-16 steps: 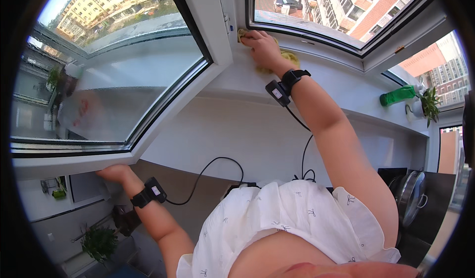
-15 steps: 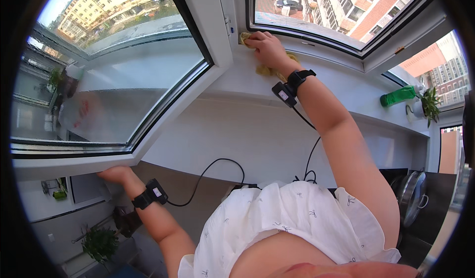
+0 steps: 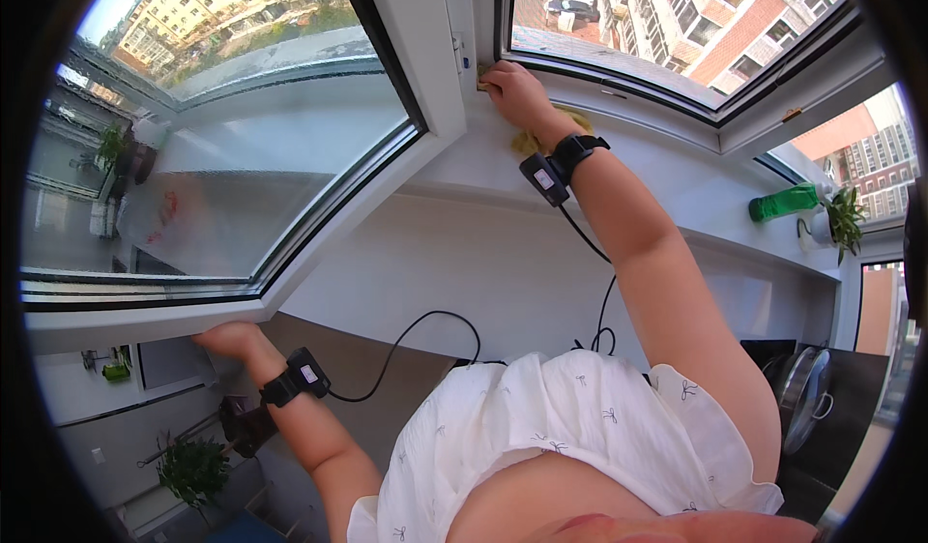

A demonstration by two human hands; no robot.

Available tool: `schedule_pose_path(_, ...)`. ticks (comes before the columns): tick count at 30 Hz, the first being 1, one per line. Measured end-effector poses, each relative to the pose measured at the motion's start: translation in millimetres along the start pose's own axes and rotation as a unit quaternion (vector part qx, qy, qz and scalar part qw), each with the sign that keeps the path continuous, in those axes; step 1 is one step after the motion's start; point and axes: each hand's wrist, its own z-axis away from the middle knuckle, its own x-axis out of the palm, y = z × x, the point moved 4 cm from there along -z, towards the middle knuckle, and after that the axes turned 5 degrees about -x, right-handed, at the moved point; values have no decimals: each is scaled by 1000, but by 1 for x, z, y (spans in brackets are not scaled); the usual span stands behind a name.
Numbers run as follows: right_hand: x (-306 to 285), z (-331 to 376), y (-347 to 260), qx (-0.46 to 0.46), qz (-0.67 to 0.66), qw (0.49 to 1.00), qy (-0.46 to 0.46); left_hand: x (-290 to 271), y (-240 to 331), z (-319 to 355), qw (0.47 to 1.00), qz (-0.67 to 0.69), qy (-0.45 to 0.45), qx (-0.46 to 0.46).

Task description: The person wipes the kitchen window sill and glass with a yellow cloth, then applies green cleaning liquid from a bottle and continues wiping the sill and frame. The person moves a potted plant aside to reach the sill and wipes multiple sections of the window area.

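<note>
Right hand: the right hand (image 3: 517, 93) is pressing a yellow cloth (image 3: 537, 135) against the white window frame (image 3: 454, 69), fingers closed down over the cloth at the corner where the frame's upright post meets the sill.
Left hand: the left hand (image 3: 230, 338) is gripping the lower edge of the open window sash (image 3: 145, 321), well left of and below the frame post, fingers curled over its rim.
Cloth: it is lying bunched under the right palm, touching the frame, with a fold sticking out toward the wrist.
Progress: wiping is under way at the frame's corner; the sill (image 3: 677, 185) to the right of the post is looking plain white, though I cannot tell which stretches are already wiped. The glass panes are showing no cloth contact now.
Wrist devices: two, one black band on each wrist (image 3: 556, 166), each trailing a black cable.
Bottles: one green bottle (image 3: 785, 202), lying on the sill far right of the post.
Plants: one small potted plant (image 3: 843, 222) just beside the bottle.
Cloths: one.
Hands: two, both the person's own.
</note>
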Motion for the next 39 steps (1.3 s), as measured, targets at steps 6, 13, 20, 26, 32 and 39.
schedule_pose_path(6,10,-4,1,44,58,994,-77,5,3,1,999,15,-29,27)
schedule_pose_path(13,15,-10,-11,98,62,993,-34,-9,-12,-11,1000,5,-14,-12)
schedule_pose_path(20,-11,-24,-18,164,-275,921,223,-8,-8,-8,1000,8,-17,25)
schedule_pose_path(26,22,1,-12,170,-1,980,107,-5,-4,-2,1000,-5,-11,12)
schedule_pose_path(32,27,-11,-27,23,306,952,0,-10,-8,-11,1000,-11,-8,-4)
schedule_pose_path(39,-46,16,-34,125,370,884,-257,1,2,-2,999,19,-40,25)
